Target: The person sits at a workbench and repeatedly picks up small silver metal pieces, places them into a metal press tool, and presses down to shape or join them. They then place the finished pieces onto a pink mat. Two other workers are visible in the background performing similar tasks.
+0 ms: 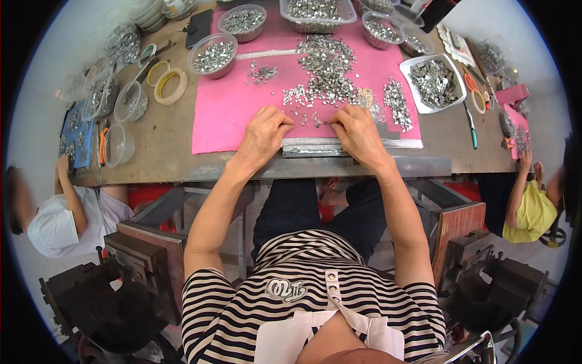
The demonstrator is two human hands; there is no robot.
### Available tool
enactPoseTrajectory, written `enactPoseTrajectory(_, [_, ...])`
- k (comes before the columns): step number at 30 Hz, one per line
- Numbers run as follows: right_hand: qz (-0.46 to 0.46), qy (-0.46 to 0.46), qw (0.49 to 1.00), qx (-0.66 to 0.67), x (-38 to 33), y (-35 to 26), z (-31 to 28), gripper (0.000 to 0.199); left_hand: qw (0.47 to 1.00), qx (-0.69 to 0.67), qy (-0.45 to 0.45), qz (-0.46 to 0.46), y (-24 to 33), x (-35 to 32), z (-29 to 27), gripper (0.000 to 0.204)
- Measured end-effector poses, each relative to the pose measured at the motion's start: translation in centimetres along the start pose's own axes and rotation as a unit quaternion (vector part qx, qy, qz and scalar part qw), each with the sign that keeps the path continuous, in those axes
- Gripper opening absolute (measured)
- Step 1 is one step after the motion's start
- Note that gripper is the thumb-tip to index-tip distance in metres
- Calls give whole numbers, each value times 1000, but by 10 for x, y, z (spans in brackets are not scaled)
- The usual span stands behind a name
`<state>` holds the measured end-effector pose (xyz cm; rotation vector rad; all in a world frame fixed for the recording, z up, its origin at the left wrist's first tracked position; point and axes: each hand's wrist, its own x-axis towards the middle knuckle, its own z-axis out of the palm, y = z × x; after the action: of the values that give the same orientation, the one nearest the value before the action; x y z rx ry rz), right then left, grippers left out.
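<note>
- Nearest, at the table's front edge, a metal strip tray (315, 147) lies across the pink mat (224, 115), just under both hands.
- The left hand (264, 134) rests knuckles-up at 11 o'clock of the tray, fingers curled down onto the scattered small metal pieces (306, 116); whether it pinches any I cannot tell.
- The right hand (357, 133) sits at 1 o'clock, fingertips pressed among the same pieces, grip likewise hidden.
- Beyond the hands, at 12 o'clock, a large heap of metal pieces (327, 67) spreads over the mat.
- At 2 o'clock, a white tray of parts (434, 83).
- At 10 o'clock, a clear bowl of parts (213, 56) and tape rolls (170, 85).
</note>
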<state>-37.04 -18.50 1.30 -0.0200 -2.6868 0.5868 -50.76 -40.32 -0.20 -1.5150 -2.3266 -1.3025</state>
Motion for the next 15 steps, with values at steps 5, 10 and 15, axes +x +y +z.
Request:
enactPoseTrajectory(5, [27, 19, 998, 53, 3, -3, -2, 8, 1000, 2, 1, -4, -1, -3, -1, 7])
enactPoseTrajectory(10, [-4, 34, 999, 27, 4, -6, 7, 8, 998, 57, 0, 3, 4, -3, -2, 8])
enactPoseTrajectory(15, [-16, 44, 999, 6, 7, -6, 9, 7, 996, 87, -13, 7, 6, -6, -5, 8])
